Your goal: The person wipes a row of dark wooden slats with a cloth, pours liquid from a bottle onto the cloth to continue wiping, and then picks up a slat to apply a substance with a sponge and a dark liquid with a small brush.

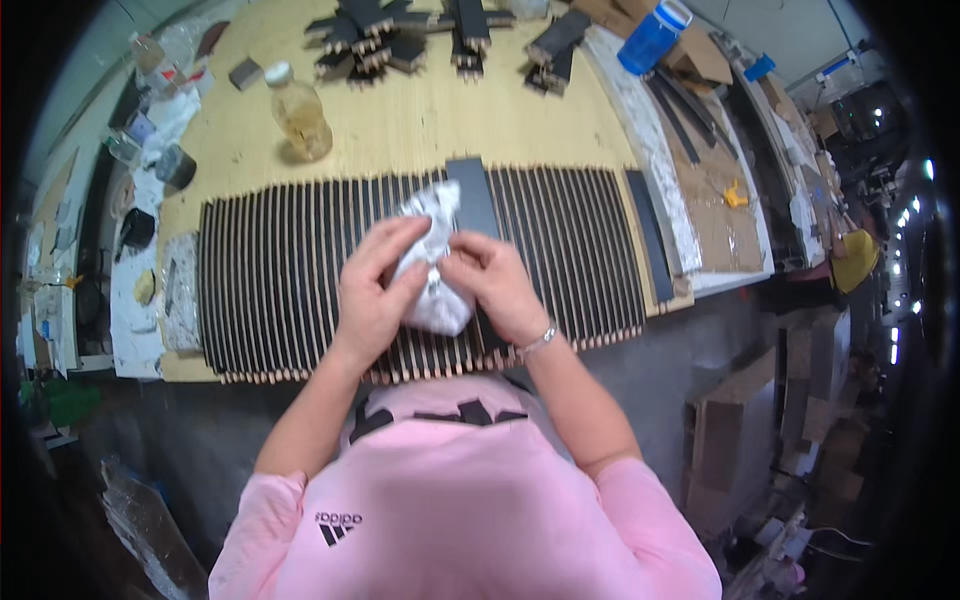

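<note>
Both my hands hold a crumpled white cloth over the middle of a long row of dark strips with pale wood ends. My left hand is closed on the cloth's left side. My right hand pinches its right edge, fingers bent; a bracelet circles that wrist. Beneath the hands a wider flat dark board lies across the row, partly hidden by the cloth and my right hand. Another dark board lies at the row's right end.
A bottle of amber liquid with a white cap stands behind the row. Stacked dark pieces lie at the far side of the table. A blue jug is at the far right, near a yellow clip-like item. A black cup stands left.
</note>
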`<state>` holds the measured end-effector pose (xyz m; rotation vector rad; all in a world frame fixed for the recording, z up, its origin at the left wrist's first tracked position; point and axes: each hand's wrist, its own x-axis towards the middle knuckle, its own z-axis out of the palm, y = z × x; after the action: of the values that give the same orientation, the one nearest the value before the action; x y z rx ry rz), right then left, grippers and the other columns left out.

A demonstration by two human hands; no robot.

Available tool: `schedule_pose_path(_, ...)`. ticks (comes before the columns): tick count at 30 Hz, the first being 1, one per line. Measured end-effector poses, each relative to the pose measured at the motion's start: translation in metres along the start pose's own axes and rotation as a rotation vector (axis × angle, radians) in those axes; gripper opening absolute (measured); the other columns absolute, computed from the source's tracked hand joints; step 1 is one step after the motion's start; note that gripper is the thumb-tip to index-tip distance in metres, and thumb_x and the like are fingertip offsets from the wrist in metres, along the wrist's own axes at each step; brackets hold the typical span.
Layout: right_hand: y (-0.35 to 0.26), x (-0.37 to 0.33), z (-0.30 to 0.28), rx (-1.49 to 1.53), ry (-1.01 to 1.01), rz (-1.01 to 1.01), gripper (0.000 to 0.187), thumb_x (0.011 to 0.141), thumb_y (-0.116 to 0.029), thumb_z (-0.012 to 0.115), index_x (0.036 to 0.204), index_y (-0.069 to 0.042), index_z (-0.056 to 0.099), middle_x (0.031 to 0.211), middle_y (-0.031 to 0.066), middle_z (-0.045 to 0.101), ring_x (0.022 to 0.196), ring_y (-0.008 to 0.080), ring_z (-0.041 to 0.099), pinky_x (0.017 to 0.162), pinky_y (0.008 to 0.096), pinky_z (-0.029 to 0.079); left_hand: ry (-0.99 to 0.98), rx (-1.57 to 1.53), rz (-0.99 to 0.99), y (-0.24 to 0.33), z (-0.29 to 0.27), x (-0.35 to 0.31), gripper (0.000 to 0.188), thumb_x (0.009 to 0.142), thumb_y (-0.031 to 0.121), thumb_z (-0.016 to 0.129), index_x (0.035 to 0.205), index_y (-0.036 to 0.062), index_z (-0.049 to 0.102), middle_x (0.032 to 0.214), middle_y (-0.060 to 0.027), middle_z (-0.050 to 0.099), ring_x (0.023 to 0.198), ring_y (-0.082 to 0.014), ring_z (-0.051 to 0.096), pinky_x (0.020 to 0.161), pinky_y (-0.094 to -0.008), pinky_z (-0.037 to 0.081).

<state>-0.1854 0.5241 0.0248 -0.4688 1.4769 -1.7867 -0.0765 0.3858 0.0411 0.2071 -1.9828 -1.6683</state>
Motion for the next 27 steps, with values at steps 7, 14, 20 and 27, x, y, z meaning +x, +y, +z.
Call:
schedule_pose_path(7,-0.012,-0.002,-0.023,-0.085,-0.054,-0.056,0.014,0.089,-0.009,0.067,0.095,0.003,0.069,0.07,-0.003,0.06,0.063,0.0028,0.05,0.055,0.0204,0.039,0.218,-0.235,-0.241,-0.01,-0.003,-0.011,0.046,0.082,-0.011,0.065,0.127,-0.0011,0.059,0.107,-0.0056,0.06,0.093,-0.0099,0.058,0.083,-0.0226,0.048)
schedule_pose_path(14,-0.033,-0.003,-0.037,-0.364,-0.278,-0.013,0.017,0.089,-0.012,0.066,0.082,0.003,0.069,0.063,-0.005,0.054,0.054,0.0022,0.043,0.047,0.0221,0.034,0.392,0.037,-0.116,-0.001,-0.004,-0.009,0.035,0.082,-0.008,0.068,0.116,-0.0006,0.064,0.091,0.0011,0.058,0.079,-0.0051,0.053,0.071,-0.0193,0.045)
schedule_pose_path(20,-0.034,0.026,-0.082,-0.136,0.099,-0.052,0.02,0.09,-0.008,0.063,0.072,-0.001,0.063,0.068,-0.0038,0.057,0.061,0.0042,0.048,0.057,0.0228,0.041,0.666,0.261,-0.07,0.004,-0.03,-0.022,0.015,0.089,-0.005,0.061,0.103,-0.0024,0.066,0.092,-0.0008,0.063,0.081,-0.0061,0.056,0.074,-0.0211,0.047)
schedule_pose_path(27,-0.039,0.03,-0.057,0.201,-0.335,0.039,0.018,0.096,-0.016,0.062,0.083,-0.004,0.062,0.077,-0.0054,0.058,0.067,0.0028,0.049,0.063,0.0201,0.042,0.22,0.423,-0.131,0.025,-0.012,-0.027,0.043,0.079,-0.005,0.066,0.121,0.0006,0.062,0.114,-0.0092,0.062,0.103,-0.0176,0.062,0.092,-0.0288,0.05)
